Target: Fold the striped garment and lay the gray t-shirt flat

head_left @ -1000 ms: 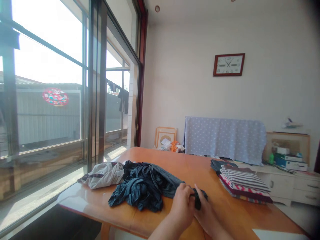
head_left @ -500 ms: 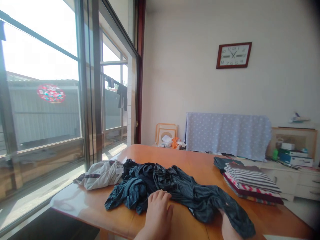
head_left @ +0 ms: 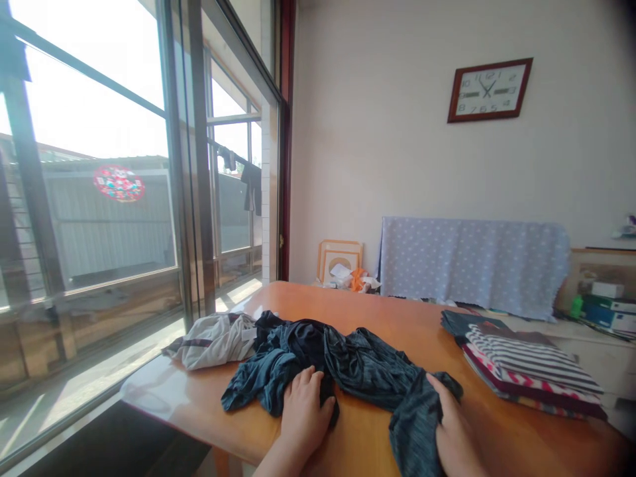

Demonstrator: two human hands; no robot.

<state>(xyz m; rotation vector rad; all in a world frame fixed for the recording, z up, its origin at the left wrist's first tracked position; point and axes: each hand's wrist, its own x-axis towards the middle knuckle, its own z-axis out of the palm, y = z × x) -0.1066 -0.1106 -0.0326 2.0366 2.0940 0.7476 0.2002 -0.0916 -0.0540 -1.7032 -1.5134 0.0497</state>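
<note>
A dark teal striped garment (head_left: 348, 364) lies crumpled across the orange wooden table (head_left: 377, 318). My left hand (head_left: 303, 414) rests on its near edge, fingers curled into the cloth. My right hand (head_left: 452, 430) holds the garment's right end, which droops over the table's front edge. A crumpled grey garment with a dark stripe (head_left: 213, 339) lies just left of the teal one.
A stack of folded striped clothes (head_left: 531, 371) sits at the table's right. Large windows (head_left: 99, 165) run along the left. Behind the table stand a dotted blue cloth (head_left: 472, 265), picture frames (head_left: 338, 258), a white cabinet with boxes (head_left: 601, 298), and a wall clock (head_left: 489, 89).
The teal garment was pulled out from a bunch and spread to the right. My hands moved apart, the right one drawing the cloth's end toward the table's front edge.
</note>
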